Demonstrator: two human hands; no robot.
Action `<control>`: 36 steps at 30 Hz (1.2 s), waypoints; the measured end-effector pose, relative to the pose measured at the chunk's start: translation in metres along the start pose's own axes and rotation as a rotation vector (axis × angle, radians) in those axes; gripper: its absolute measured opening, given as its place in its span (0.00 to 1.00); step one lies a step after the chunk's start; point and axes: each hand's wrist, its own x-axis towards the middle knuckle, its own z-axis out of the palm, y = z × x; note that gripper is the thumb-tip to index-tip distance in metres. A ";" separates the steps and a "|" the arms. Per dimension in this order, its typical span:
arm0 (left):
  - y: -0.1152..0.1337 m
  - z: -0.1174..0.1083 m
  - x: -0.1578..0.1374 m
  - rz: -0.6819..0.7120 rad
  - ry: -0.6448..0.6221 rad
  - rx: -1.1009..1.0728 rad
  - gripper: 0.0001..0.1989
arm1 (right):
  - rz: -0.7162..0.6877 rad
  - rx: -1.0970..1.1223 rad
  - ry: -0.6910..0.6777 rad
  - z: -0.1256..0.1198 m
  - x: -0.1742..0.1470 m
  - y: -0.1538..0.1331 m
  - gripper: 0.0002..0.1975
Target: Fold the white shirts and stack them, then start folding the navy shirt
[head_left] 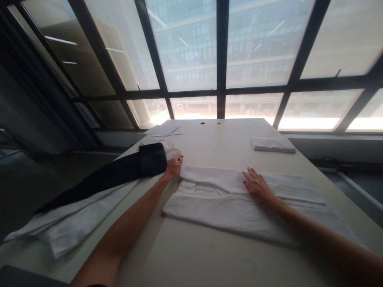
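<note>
A white cloth garment (pixel 215 207) lies spread on the table in front of me, its long sides folded inward with a gap between them toward the left. My right hand (pixel 256 185) rests flat on its far folded side, fingers stretched out. At the garment's far left corner is my left hand (pixel 174 166), fingers curled and thumb against the forefinger. Whether cloth is caught in that pinch cannot be made out.
Left of my left arm, a dark navy garment (pixel 119 169) lies over white garments (pixel 86 219) that reach the table's left edge. A folded white cloth (pixel 273 144) sits at the far right. White sheets (pixel 167 130) lie at the far left of the white table (pixel 215 143), before large windows.
</note>
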 end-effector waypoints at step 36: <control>0.049 0.023 -0.055 0.346 -0.515 0.432 0.30 | -0.046 -0.105 -0.075 -0.001 -0.006 0.000 0.29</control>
